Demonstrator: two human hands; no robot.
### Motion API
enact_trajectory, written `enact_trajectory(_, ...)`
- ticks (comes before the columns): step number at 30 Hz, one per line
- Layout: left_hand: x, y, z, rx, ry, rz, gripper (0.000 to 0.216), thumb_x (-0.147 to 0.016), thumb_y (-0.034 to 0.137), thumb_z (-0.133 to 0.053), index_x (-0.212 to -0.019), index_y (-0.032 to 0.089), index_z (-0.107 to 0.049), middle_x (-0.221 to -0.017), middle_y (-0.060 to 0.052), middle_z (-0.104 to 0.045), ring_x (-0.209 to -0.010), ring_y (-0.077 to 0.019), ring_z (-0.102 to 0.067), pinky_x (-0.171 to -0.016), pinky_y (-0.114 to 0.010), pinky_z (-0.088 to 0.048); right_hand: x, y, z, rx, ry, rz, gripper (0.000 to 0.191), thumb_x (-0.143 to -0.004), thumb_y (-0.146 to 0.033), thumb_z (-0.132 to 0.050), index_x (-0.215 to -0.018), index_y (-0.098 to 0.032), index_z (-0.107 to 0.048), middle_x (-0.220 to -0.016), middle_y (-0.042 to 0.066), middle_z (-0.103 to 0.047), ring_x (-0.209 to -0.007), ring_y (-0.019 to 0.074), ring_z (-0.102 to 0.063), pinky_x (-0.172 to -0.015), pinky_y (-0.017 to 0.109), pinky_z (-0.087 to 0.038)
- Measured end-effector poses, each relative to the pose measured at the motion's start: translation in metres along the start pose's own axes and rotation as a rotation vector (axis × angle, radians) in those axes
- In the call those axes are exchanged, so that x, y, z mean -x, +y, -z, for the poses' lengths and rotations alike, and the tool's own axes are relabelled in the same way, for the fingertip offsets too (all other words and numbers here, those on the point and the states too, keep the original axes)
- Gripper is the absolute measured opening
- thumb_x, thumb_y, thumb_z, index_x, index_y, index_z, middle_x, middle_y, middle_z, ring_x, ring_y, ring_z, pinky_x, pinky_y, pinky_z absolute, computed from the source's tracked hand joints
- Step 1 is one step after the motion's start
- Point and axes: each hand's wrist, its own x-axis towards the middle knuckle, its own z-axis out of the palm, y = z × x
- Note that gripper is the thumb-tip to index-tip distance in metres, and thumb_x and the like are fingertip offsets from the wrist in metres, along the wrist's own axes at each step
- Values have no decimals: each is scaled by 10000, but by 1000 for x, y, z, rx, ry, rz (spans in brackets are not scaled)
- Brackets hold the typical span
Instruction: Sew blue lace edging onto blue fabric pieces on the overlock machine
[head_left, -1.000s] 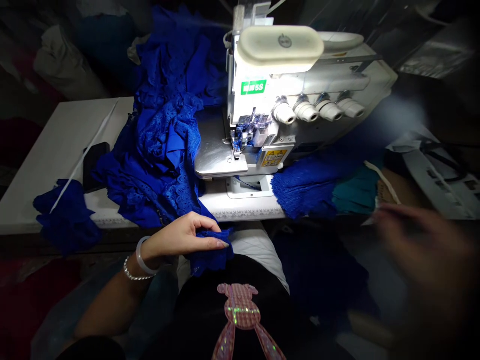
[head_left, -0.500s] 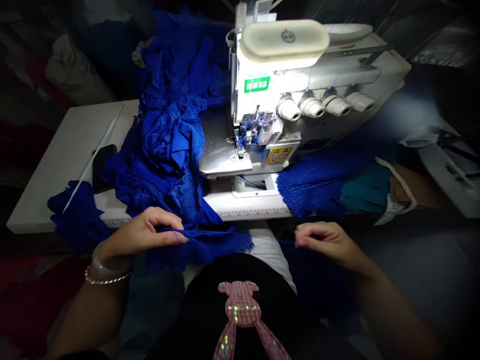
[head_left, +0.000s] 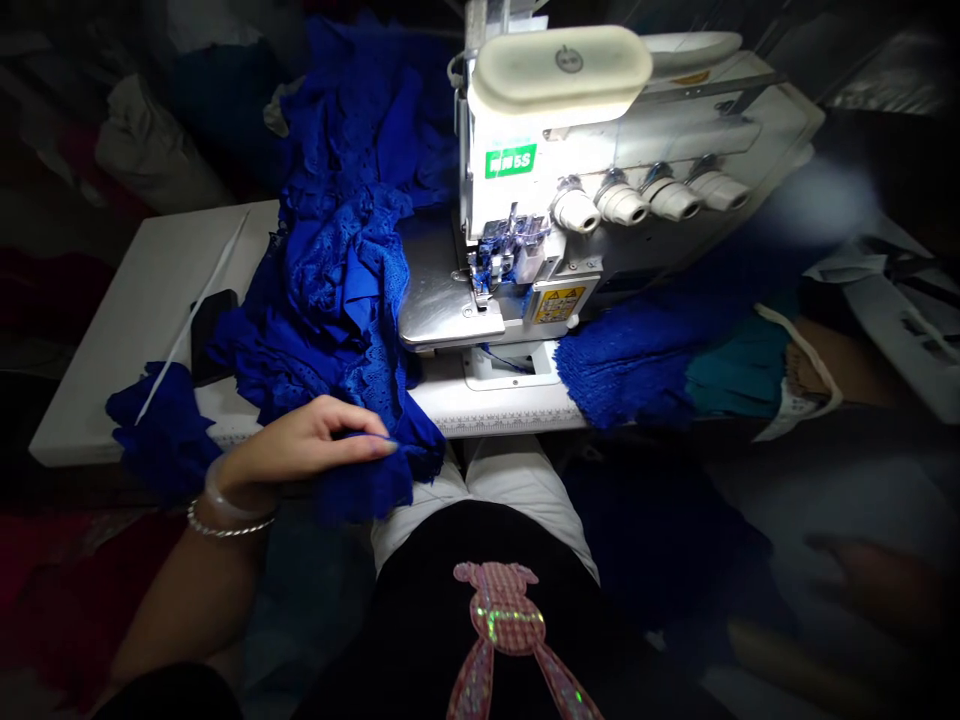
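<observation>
My left hand (head_left: 315,450), with a bangle and a bead bracelet on its wrist, pinches the edge of a blue lace fabric piece (head_left: 375,475) at the table's front edge, just above my lap. That piece hangs from a heap of blue lace fabric (head_left: 330,290) lying left of the white overlock sewing machine (head_left: 570,180). My right hand (head_left: 870,580) is low at the right, dark and smeared by motion, away from the fabric; its fingers cannot be made out.
A stack of blue and teal fabric pieces (head_left: 660,355) lies right of the machine. A dark phone (head_left: 210,330) and a white strip (head_left: 187,320) rest on the white table (head_left: 127,310). More cloth bundles sit in the dark behind.
My right hand has dropped from beside the lace piece down and to the right. The left hand has gathered the lace closer to the heap.
</observation>
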Motion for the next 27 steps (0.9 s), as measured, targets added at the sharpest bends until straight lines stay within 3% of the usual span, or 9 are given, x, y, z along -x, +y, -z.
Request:
enact_trajectory(4,-33,21,-28,96,-57,-5,340,-925,408,-520,-835,115,-669,-726,-4,-570,-670,-102,-484,-584,-184,-401,-25,-101,-69,-36,-313,291,213,-871,-415,-662,-991,-239,-647,-908,106,-721,-782,245,-712,-657,352,-564)
enact_trajectory(7,-41,31,-40,210,-22,3,347,-925,435,-518,-873,118,-649,-757,-1,-563,-694,-106,-482,-599,-189,-410,-38,-172,-137,-195,-286,669,349,-871,-381,-668,-1124,-155,-586,-1033,154,-693,-965,278,-671,-842,406,-570)
enact_trajectory(9,-36,34,-40,268,21,17,334,-931,432,-517,-891,127,-648,-794,0,-583,-716,-106,-504,-634,-194,-431,-45,-191,-166,-195,-264,729,150,-923,-195,-554,-1054,-151,-615,-1000,150,-693,-922,258,-665,-807,403,-566)
enact_trajectory(15,-18,23,-25,135,-100,127,377,-788,410,-726,-1064,170,-635,-923,-3,-659,-782,-140,-597,-684,-222,-479,-73,-175,-131,-771,-507,220,116,-936,-210,-533,-850,-207,-612,-1020,78,-691,-995,228,-668,-874,375,-539)
enact_trajectory(18,-25,21,-27,31,-136,23,357,-778,376,-742,-1050,169,-640,-943,-13,-666,-826,-152,-612,-721,-232,-481,-85,-178,-110,-1099,-538,4,207,-975,-296,-490,-805,-232,-589,-840,0,-669,-695,158,-681,-674,303,-565)
enact_trajectory(21,-37,32,-32,-1,-178,-161,248,-811,302,-716,-1007,159,-664,-986,-34,-672,-923,-170,-619,-827,-253,-474,-91,-190,-121,-1003,-550,36,59,-895,-297,-641,-905,-238,-634,-952,8,-670,-848,160,-670,-758,272,-544)
enact_trajectory(23,-40,43,-33,17,-212,-251,249,-800,234,-724,-1024,154,-651,-1026,-46,-667,-982,-182,-618,-881,-266,-469,-93,-198,-136,-875,-768,109,218,-784,-289,-763,-965,-213,-669,-1029,33,-675,-1009,196,-631,-873,288,-513)
enact_trajectory(25,-38,49,-32,51,-193,-274,360,-758,196,-763,-1080,159,-606,-1073,-52,-645,-1021,-188,-610,-907,-276,-471,-92,-202,-146,-849,-988,79,216,-781,-330,-757,-926,-183,-694,-898,23,-685,-877,178,-640,-798,276,-522)
enact_trajectory(27,-30,48,-30,87,-144,-241,475,-713,209,-809,-1117,177,-560,-1086,-46,-611,-1008,-183,-604,-871,-275,-489,-91,-202,-146,-843,-1008,-21,207,-833,-366,-694,-859,-161,-709,-754,10,-664,-694,135,-604,-648,233,-500)
